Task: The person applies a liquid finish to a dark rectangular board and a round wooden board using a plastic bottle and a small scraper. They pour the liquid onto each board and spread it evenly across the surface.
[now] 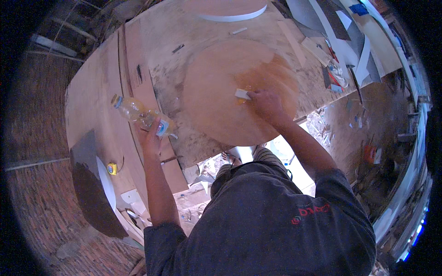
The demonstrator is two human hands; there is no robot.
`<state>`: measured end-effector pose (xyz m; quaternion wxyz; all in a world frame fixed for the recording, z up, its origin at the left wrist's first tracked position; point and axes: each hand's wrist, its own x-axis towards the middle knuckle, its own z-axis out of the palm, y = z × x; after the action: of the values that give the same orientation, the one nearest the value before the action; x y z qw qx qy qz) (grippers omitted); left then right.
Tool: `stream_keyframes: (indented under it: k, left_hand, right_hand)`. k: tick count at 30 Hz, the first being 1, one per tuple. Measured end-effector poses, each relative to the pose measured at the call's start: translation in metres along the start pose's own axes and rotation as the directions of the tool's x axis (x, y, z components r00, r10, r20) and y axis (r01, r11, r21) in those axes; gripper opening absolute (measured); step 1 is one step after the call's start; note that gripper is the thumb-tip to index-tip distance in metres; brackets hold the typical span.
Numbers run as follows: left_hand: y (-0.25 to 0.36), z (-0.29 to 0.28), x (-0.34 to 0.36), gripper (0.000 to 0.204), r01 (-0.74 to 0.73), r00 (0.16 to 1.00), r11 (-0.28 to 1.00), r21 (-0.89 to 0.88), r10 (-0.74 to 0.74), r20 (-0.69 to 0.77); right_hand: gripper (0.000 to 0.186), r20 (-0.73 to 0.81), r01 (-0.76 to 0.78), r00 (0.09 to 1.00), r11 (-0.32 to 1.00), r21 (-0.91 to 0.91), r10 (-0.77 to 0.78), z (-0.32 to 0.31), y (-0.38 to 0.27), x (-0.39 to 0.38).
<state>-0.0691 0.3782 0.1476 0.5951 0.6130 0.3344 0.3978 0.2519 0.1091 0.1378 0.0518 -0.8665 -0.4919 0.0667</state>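
Note:
A round plywood disc [207,92] lies on the worktable, with a darker orange, wet-looking area on its right part. My right hand [264,103] grips a small white rectangular piece [241,94] against the disc, on a small amber patch. My left hand [151,135] is closed round a plastic bottle [138,110] with yellowish liquid inside, held tilted over the left side of the table. A yellow tape measure [112,168] sits on the boards below and left of that bottle.
Another disc with a white edge [230,9] lies at the far side. Long strips [136,55] run along the left, beside a dark curved sheet [92,184]. Offcuts [350,55] and small tools crowd the right edge. Scraps litter the floor [317,133]; a brick surface [37,207] shows at left.

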Motion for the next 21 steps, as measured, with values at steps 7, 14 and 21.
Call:
stream_keyframes:
  k: [7,14,21]
  left_hand:
    - [-0.010,-0.081,-0.030,0.064,0.137,0.973,0.961,-0.242,-0.177,-0.151]
    - [0.001,-0.121,-0.053,0.070,-0.037,0.970,0.976,-0.214,-0.016,-0.243]
    - [0.013,-0.125,-0.069,0.068,-0.027,0.938,0.970,-0.241,-0.059,-0.342]
  right_hand:
    - [0.032,0.008,-0.260,0.966,0.966,0.008,0.260,0.002,0.022,0.043]
    - [0.032,0.132,-0.087,0.989,0.983,0.161,0.066,0.030,-0.095,0.046]
    - [0.034,0.056,0.059,0.995,0.946,0.320,-0.081,0.005,-0.114,0.039]
